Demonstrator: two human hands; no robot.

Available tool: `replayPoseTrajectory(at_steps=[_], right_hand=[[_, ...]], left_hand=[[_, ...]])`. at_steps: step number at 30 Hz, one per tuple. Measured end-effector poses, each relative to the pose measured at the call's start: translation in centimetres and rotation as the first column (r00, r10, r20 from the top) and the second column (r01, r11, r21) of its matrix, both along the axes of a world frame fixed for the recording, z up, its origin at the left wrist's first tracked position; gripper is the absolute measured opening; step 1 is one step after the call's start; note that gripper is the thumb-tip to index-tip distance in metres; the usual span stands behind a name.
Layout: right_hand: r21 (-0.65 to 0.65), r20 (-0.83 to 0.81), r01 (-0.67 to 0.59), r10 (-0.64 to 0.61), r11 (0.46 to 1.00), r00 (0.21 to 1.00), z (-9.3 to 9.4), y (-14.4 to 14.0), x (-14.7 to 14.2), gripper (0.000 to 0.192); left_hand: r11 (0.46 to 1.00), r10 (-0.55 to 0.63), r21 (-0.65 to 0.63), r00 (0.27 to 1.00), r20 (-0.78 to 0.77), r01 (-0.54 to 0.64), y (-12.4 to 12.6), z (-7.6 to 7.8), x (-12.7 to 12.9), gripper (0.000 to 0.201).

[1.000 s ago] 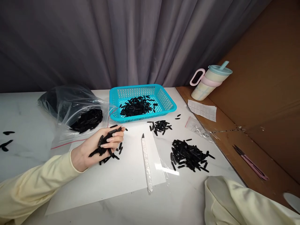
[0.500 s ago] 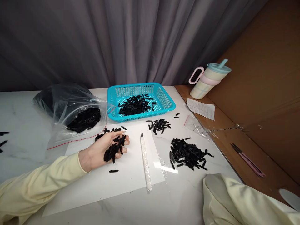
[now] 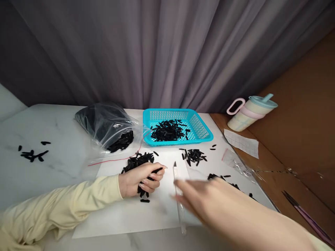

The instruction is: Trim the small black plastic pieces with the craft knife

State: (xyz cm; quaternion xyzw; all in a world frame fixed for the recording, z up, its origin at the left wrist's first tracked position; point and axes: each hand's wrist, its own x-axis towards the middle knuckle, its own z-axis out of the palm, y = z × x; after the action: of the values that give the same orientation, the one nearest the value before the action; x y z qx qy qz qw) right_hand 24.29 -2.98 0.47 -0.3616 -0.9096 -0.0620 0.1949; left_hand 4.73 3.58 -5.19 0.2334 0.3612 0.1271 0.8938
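Note:
My left hand (image 3: 140,179) rests on a white sheet (image 3: 123,216), fingers curled around a bunch of small black strips (image 3: 138,162); more strips lie heaped just beyond it. My right hand (image 3: 206,200) is blurred, fingers spread, reaching leftward over a thin white craft knife (image 3: 175,168) that lies on the sheet's right edge. It holds nothing I can see. A pile of black strips (image 3: 217,177) is partly hidden behind that hand.
A turquoise basket (image 3: 201,136) with black strips stands at the back. A clear plastic bag (image 3: 110,125) of strips lies left of it. A pastel tumbler (image 3: 251,111), paper slip (image 3: 242,141), small strip heap (image 3: 193,155), loose strips (image 3: 32,153) far left and pink scissors (image 3: 306,214).
My left hand turned palm down and closed on the strips. My right hand came into view from the lower right, reaching over the knife. The view tilted upward and shifted left.

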Motion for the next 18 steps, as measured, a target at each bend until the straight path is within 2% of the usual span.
replayPoseTrajectory(at_steps=[2, 4, 8, 12, 14, 18], right_hand=[[-0.050, 0.064, 0.021, -0.018, 0.999, 0.998, -0.7, 2.3, -1.3, 0.032], [-0.126, 0.124, 0.076, -0.060, 0.989, 0.990, -2.3, 3.6, -2.4, 0.039], [-0.122, 0.077, 0.086, -0.077, 0.989, 0.994, -6.1, 3.3, -3.3, 0.046], [-0.079, -0.112, -0.065, 0.056, 0.995, 0.992, -8.1, 2.0, -2.7, 0.041], [-0.020, -0.180, -0.155, 0.148, 0.988, 0.972, -8.3, 1.7, -2.2, 0.040], [0.097, -0.216, -0.273, 0.288, 0.957, 0.933, -8.1, 1.7, -1.3, 0.040]], left_hand=[[0.999, 0.001, 0.040, 1.000, -0.028, 0.000, -0.1, -0.2, -0.1, 0.030], [0.997, -0.013, 0.075, 0.998, -0.063, 0.018, -0.3, -0.2, 0.0, 0.028], [0.984, -0.040, 0.164, 0.986, -0.160, 0.067, -1.0, -0.2, 0.2, 0.023], [0.942, -0.003, 0.328, 0.983, -0.183, 0.064, -1.7, -0.3, 0.4, 0.030], [0.927, -0.014, 0.367, 0.984, -0.175, 0.078, -1.9, -0.5, 0.5, 0.038], [0.904, -0.050, 0.416, 0.991, -0.122, 0.097, -2.2, -1.0, 0.3, 0.049]])
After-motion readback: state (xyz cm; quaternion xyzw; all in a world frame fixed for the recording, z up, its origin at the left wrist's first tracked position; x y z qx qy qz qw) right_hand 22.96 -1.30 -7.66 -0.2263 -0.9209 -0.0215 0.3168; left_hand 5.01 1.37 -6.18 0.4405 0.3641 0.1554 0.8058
